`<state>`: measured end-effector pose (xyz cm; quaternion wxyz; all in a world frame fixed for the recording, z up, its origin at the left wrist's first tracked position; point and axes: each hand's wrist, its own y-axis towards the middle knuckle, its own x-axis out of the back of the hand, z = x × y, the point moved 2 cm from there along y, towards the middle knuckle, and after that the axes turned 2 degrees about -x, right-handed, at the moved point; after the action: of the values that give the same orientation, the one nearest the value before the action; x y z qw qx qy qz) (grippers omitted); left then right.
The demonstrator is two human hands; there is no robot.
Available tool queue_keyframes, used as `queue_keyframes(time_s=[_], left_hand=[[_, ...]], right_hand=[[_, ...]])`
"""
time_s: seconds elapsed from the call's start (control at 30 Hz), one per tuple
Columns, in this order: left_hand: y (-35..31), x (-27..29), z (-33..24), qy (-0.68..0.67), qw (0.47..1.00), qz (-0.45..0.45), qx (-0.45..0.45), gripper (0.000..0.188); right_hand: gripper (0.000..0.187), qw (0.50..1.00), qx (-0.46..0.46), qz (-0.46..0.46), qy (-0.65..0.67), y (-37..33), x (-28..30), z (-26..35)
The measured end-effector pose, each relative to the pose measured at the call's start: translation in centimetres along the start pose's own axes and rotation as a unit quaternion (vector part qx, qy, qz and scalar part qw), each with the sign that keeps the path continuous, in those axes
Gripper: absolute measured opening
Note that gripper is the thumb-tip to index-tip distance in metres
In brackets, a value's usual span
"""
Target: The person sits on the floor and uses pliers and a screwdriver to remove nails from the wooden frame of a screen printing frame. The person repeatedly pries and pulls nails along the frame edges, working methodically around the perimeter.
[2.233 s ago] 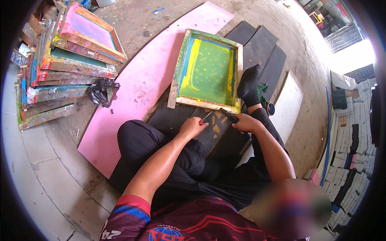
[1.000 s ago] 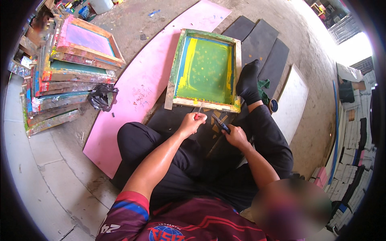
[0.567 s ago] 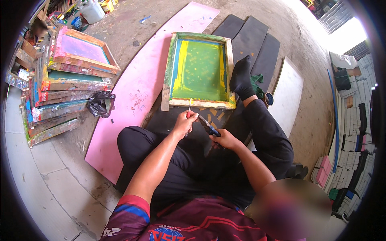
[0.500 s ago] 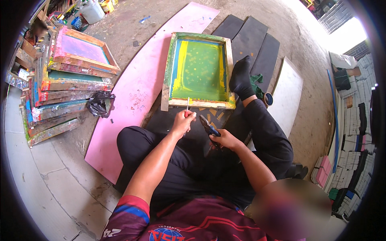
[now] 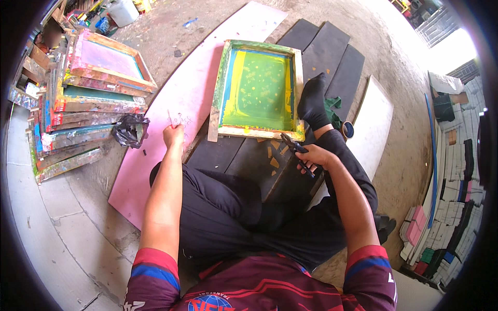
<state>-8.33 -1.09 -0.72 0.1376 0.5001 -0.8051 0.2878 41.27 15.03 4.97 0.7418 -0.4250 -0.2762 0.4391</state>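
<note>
- While the person is sitting on the floor with legs folded, the right hand is gripping a pair of dark pliers, its grip pressed together around the handles and the tips pointing up toward the frame.
- The left hand is reaching out over the pink board, its fingers pinching something small and pale; what it is cannot be told.
- The pliers are lying over the dark mats, just below the lower edge of the wooden screen frame.
- The frame's mesh is showing green and yellow paint, and it is resting flat on the mats beside the pink board.
- A foot in a black sock is touching the frame's right side.
- A crumpled black bag is sitting near the left hand, beside a stack of paint-stained frames.
- Small tan scraps are lying on the mats between the frame and the right hand.
</note>
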Motion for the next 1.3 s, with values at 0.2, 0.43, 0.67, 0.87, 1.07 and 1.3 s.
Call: queue_keyframes(time_s=[0.2,0.43,0.67,0.87,1.07,1.3], left_hand=[[-2.6,-1.0,-1.3,-0.086,0.991,0.045,0.090,0.029],[-8.0,-3.9,-3.3,-0.023,0.986,0.167,-0.014,0.035],[-8.5,-5.1,-2.8,0.028,0.982,0.179,-0.045,0.034],[-8.5,-5.3,-2.7,0.010,0.983,0.180,-0.047,0.035],[-9.2,-5.4,-3.5,0.005,0.982,0.181,-0.060,0.036],[-9.5,-6.1,-2.9,0.001,0.977,0.197,-0.084,0.035]], right_hand=[[0.043,0.997,-0.053,0.054,-0.012,1.3,3.3,0.3],[0.043,0.977,-0.136,0.134,-0.096,1.8,5.8,3.1],[0.046,0.958,-0.189,0.152,-0.155,2.2,7.1,5.4],[0.041,0.934,-0.243,0.190,-0.183,3.1,8.0,5.6],[0.042,0.974,-0.171,0.031,-0.146,2.9,3.6,1.0],[0.051,0.951,-0.055,-0.200,-0.228,1.7,-1.1,-0.1]])
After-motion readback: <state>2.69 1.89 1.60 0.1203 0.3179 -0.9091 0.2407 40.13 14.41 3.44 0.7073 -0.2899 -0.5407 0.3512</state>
